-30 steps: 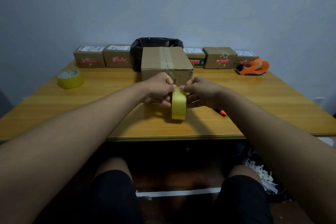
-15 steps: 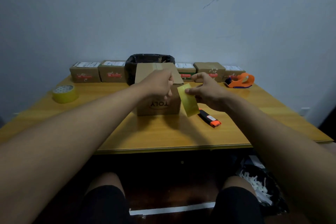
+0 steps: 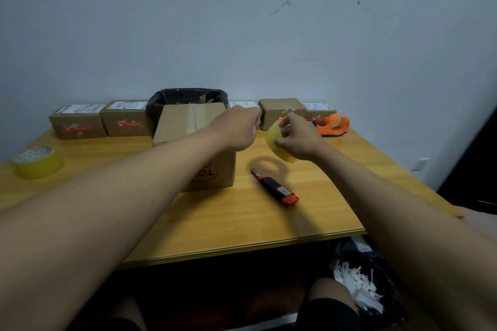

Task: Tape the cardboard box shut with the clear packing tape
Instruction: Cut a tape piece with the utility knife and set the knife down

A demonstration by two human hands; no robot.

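A brown cardboard box point(image 3: 188, 123) stands mid-table, its top flaps closed, and my left forearm crosses its front face. My right hand point(image 3: 298, 137) holds a yellowish roll of clear packing tape point(image 3: 277, 140) in the air to the right of the box. My left hand point(image 3: 239, 129) is closed over the box's right top edge, fingertips pinched near the roll, apparently on the tape's free end. The pulled strip itself is too faint to make out.
A black and orange utility knife point(image 3: 275, 187) lies on the wooden table point(image 3: 269, 217) right of the box. A second tape roll point(image 3: 37, 161) sits far left. An orange tape dispenser point(image 3: 332, 125), several small labelled boxes point(image 3: 78, 122) and a black-lined bin point(image 3: 185, 99) line the wall.
Both hands have lifted from the near table edge to the box's top right. The roll went up and right, and my hands moved apart. The view tilted up.
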